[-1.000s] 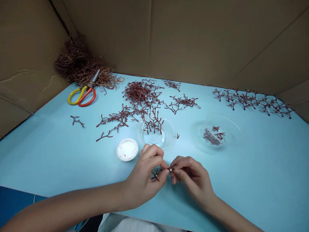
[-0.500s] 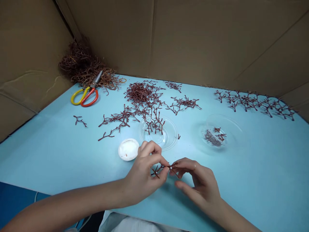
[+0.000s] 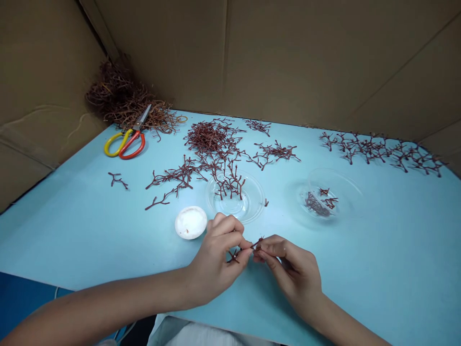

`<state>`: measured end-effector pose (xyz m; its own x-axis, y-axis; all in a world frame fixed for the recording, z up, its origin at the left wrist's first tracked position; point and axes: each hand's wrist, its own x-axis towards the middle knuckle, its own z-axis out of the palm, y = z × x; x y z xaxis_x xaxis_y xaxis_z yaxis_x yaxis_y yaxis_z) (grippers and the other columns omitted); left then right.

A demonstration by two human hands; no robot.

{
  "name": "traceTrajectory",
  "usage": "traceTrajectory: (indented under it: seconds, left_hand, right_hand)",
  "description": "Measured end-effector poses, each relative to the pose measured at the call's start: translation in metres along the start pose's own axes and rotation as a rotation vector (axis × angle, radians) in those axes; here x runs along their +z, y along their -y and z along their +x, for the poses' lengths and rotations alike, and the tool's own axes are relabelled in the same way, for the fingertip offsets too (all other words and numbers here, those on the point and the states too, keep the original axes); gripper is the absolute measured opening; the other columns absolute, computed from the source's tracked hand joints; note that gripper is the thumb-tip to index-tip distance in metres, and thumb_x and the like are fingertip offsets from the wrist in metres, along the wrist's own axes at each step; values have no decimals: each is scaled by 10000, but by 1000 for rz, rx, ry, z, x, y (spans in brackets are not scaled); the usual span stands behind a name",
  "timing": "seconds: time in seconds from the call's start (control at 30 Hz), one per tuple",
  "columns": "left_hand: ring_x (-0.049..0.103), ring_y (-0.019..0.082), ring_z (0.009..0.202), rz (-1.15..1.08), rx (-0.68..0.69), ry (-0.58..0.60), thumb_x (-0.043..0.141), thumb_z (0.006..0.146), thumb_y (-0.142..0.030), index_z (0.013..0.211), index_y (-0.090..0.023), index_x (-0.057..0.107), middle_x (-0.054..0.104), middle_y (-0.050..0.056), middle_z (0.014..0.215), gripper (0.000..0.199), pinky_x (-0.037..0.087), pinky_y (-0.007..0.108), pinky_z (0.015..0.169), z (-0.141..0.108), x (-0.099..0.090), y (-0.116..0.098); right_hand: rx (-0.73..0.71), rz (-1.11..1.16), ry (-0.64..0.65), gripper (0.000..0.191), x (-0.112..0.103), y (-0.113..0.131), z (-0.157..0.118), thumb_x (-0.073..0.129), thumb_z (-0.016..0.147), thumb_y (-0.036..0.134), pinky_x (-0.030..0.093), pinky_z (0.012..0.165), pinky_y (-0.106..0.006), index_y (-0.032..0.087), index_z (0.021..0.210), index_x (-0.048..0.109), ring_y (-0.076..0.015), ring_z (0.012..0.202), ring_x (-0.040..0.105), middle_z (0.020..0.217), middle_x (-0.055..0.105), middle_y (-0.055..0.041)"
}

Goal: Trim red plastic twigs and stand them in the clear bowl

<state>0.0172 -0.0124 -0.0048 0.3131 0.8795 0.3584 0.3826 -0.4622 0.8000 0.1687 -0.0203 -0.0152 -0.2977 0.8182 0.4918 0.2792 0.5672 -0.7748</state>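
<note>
Between thumb and forefinger, my left hand [image 3: 225, 259] pinches a small brown branched twig [image 3: 233, 256], whose forks stick out on both sides of the fingers. My right hand [image 3: 293, 274] has its thumb and fingertips closed on the other end of the twig, close beside the left fingertips. Part of that end is hidden by the fingers. Just beyond the hands stands a clear plastic bowl [image 3: 254, 206] with several forked twigs [image 3: 230, 182] in it or over its rim. A small white dish [image 3: 190, 222] sits left of the bowl, near my left knuckles.
Scissors [image 3: 132, 139] with yellow and red handles lie by a tangled heap of thin stems [image 3: 126, 101] at back left. A pile of brown twigs [image 3: 209, 137] is mid-table. Another clear container [image 3: 347, 192] holds small pieces. Joined twigs [image 3: 378, 151] line the right back edge, below cardboard walls [image 3: 288, 62].
My right thumb and fingers have closed from a loose spread onto the twig's right end. My left hand keeps its pinch in nearly the same place.
</note>
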Motion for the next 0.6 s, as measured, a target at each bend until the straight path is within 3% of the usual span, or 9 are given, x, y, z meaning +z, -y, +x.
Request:
traceTrajectory:
  seconds: [0.6]
  left_hand:
    - [401,103,651,19,30,28,439,733,-63,601,-144,501,445,-11,657,166,304,247,599,0,-1,-1]
  right_hand:
    - [-55,3,-43,190,4,-2,0,453,740,14,469,471,-185,201,718,480,-95,532,555,568,562,9]
